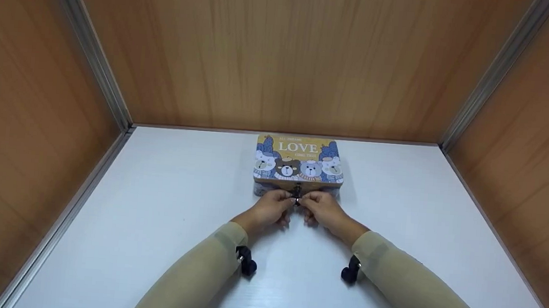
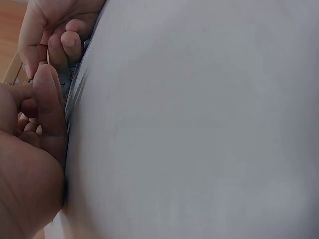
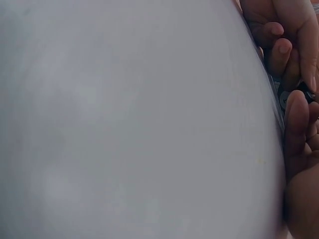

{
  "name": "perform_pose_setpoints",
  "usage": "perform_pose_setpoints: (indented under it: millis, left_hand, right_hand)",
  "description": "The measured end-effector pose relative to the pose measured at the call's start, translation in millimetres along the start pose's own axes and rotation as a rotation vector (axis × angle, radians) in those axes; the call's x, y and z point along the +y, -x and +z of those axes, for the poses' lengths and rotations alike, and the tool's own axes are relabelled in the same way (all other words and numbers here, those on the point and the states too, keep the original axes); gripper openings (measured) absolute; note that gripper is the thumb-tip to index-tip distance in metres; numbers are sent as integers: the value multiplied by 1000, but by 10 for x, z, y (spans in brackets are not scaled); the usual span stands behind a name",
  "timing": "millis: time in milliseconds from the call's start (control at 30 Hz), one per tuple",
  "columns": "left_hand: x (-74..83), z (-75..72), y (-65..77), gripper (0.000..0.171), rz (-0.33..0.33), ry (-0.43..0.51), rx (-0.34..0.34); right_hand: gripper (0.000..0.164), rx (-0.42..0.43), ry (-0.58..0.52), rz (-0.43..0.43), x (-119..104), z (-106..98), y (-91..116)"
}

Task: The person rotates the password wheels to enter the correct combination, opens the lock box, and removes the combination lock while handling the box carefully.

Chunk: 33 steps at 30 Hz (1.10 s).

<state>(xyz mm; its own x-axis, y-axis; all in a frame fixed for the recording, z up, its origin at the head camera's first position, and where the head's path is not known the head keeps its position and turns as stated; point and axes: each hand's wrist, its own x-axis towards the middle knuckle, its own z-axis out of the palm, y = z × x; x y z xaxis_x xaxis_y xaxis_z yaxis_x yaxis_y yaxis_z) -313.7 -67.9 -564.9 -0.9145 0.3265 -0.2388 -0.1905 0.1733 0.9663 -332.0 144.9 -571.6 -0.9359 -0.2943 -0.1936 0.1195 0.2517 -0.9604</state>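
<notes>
A tin box [image 1: 299, 158] with cartoon bears and the word LOVE on its lid stands with the lid down near the back wall. At the middle of its front hangs a small dark lock [image 1: 297, 191] with a shiny lower end. From the left, my left hand [image 1: 270, 207] pinches the lock between thumb and forefinger. My right hand [image 1: 325, 210] pinches it from the other side, fingertips close to the left ones. The other fingers of both hands curl below. Both wrist views show the fingers meeting at the box front, mostly hiding the lock.
The box stands on a white table [image 1: 194, 177]. Wooden panels enclose it at the back [image 1: 287, 57], left [image 1: 26, 129] and right [image 1: 525, 144], with metal strips along the corners. A small black device is strapped at each sleeve cuff.
</notes>
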Motion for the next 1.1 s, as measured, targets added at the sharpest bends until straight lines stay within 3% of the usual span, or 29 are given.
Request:
perform_pose_setpoints:
  millis: [500, 1100]
  left_hand:
    - [-13, 13, 3, 27, 25, 50, 3]
    - [-13, 5, 5, 22, 7, 40, 17]
  right_hand:
    - [21, -6, -109, 23, -31, 1, -5]
    - [19, 4, 9, 7, -9, 13, -24]
